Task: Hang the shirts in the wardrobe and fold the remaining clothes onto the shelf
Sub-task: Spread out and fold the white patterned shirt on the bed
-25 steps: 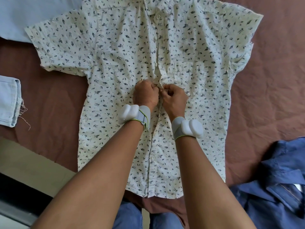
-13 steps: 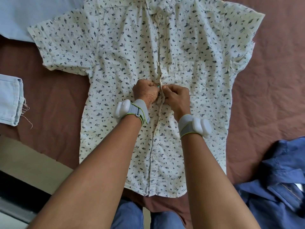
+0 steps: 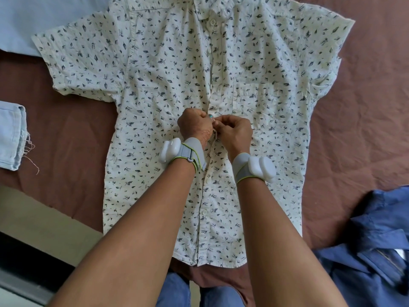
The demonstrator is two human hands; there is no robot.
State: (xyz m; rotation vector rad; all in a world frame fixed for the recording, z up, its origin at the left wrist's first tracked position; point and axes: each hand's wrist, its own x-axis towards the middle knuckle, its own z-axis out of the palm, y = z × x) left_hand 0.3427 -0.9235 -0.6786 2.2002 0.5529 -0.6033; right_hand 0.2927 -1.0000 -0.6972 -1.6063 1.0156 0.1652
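Pinching the placket at mid-chest, our left hand (image 3: 194,124) and right hand (image 3: 234,131) met knuckle to knuckle, both with fingers curled tight onto the cloth of the leaf-print shirt (image 3: 155,89), apparently working a button. That shirt lay flat and face up on the brown bedspread (image 3: 365,107), collar away from us and hem towards us, so its long axis ran straight out from our body along the button line. The buttons nearer us lay between our wrists, equally close to either hand. We counted one printed shirt, one crumpled blue shirt (image 3: 371,251) at the lower right, one pale blue garment (image 3: 44,21) at the upper left, and one frayed denim leg (image 3: 11,134) at the left edge.
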